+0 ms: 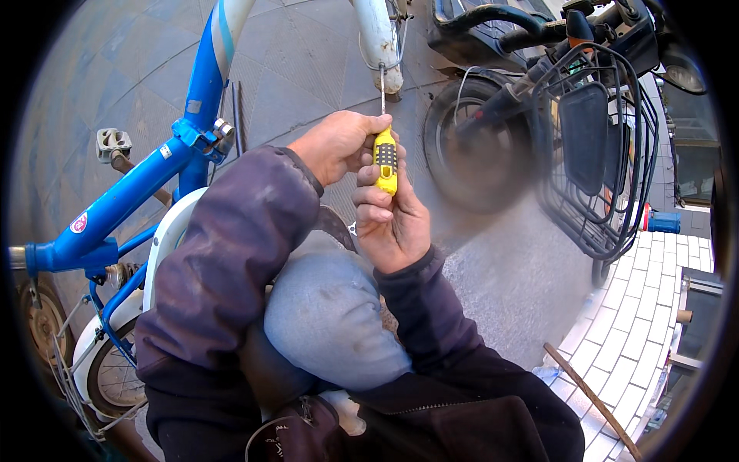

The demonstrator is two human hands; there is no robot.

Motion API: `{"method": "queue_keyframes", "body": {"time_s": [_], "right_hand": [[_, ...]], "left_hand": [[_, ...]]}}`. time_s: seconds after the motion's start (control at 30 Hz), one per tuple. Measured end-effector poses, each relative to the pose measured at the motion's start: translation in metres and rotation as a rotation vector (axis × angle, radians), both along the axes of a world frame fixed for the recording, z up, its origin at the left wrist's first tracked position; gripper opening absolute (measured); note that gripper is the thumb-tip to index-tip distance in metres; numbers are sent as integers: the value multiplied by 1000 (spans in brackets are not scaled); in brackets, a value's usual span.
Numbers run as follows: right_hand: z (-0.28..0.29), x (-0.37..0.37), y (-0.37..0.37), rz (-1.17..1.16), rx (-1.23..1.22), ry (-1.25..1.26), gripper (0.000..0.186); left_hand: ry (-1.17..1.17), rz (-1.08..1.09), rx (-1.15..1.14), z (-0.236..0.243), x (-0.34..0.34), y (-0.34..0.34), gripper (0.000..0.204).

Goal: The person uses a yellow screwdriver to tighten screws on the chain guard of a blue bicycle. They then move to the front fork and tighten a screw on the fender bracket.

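Observation:
A screwdriver (386, 163) with a yellow and black handle stands almost straight up the view, its thin metal shaft reaching the scuffed lower end of a white tube (376, 38). My right hand (396, 227) is closed round the lower part of the handle, palm side showing. My left hand (339, 146) is closed at the handle's upper end, its thumb beside the base of the shaft; its other fingertips are partly hidden. A thin wire or cable runs by the tube end. Whether the tip sits in a screw is too small to tell.
To the left stands a blue bicycle frame (135, 185) with a pedal (114, 145) and white mudguard. An electric scooter's wheel (473, 138) and black wire basket (593, 146) are at the right. A wooden stick (593, 400) leans near white tiles (616, 339).

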State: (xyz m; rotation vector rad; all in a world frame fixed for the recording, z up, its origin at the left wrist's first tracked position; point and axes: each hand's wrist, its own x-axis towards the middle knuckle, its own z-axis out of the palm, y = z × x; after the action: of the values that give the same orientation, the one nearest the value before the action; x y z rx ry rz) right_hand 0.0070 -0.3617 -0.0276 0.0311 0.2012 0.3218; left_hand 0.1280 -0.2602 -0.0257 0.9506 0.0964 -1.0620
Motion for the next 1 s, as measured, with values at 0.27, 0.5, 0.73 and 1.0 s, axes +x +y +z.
{"method": "queue_keyframes", "body": {"time_s": [0.27, 0.5, 0.73, 1.0], "right_hand": [[4, -4, 8, 30, -466, 77, 48], [3, 6, 3, 33, -204, 49, 48], [6, 7, 2, 105, -694, 85, 40], [0, 5, 6, 29, -404, 12, 42]], "left_hand": [[-201, 32, 313, 6, 0, 3, 30], [-136, 11, 256, 14, 1, 5, 30], [-49, -14, 50, -13, 5, 13, 30], [-53, -71, -37, -5, 3, 19, 33]]}}
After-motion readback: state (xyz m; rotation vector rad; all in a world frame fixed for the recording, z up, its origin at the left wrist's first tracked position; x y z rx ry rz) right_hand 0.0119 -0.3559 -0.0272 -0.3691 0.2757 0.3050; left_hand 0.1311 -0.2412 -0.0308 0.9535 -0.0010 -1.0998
